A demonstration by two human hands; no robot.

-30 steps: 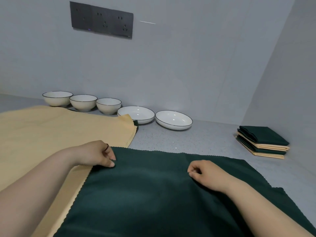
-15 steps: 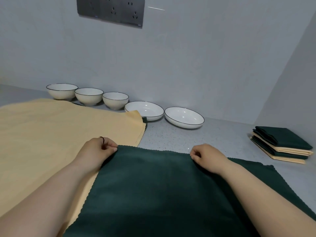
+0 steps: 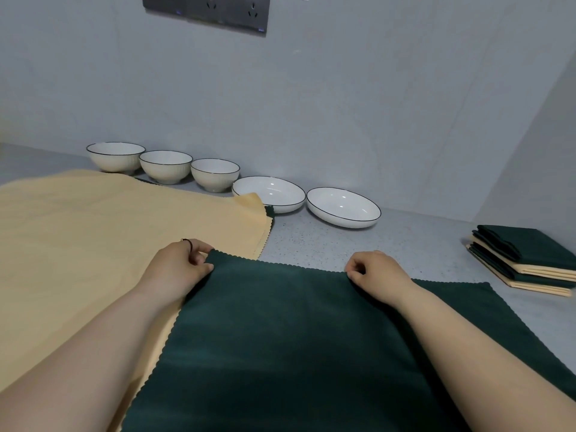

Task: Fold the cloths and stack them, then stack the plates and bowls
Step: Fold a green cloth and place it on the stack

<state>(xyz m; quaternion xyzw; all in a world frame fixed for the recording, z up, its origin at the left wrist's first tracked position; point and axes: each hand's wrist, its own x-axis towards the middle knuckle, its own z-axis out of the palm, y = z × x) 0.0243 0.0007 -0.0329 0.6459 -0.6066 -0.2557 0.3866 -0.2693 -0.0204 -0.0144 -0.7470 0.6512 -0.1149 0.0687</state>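
Note:
A dark green cloth [image 3: 280,338] lies spread on the grey counter in front of me. My left hand [image 3: 179,266] pinches its far left corner, and my right hand [image 3: 374,272] pinches its far edge further right. A large yellow cloth [image 3: 93,244] lies flat to the left, partly under the green one. Three white bowls [image 3: 165,166] stand in a row by the back wall, with two white plates [image 3: 343,207] beside them on the right. A stack of folded green and yellow cloths [image 3: 526,260] sits at the far right.
The grey back wall carries a dark socket panel [image 3: 205,10] high up. A side wall [image 3: 536,151] closes the counter on the right, just behind the folded stack. Bare speckled counter [image 3: 358,244] shows between the plates and the green cloth.
Both hands have moved away from me to the green cloth's far edge and now pinch it. The camera has tilted down and shifted.

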